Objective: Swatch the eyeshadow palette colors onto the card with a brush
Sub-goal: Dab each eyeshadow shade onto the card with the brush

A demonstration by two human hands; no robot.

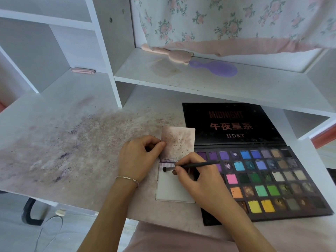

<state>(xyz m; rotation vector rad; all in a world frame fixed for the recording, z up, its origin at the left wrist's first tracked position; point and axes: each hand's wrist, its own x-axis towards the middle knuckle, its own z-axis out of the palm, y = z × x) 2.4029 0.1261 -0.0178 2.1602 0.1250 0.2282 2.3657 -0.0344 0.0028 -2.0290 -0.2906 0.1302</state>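
Note:
A large black eyeshadow palette (272, 180) lies open at the right of the desk, with several rows of coloured pans and its lid (232, 124) laid flat behind. A white card (169, 190) lies just left of it, with a purple streak along its top edge. Behind it sits a second card (179, 142), smudged with brownish powder. My left hand (138, 157) pinches that smudged card's left edge. My right hand (198, 179) grips a thin dark brush (192, 166), whose tip touches the upper left of the white card.
The white desk (72, 142) is stained with purple and brown powder on its left half. A shelf (200, 79) overhangs the palette's lid and holds a pink brush (169, 53) and a purple brush (216, 68). A floral cloth (236, 20) hangs at the back.

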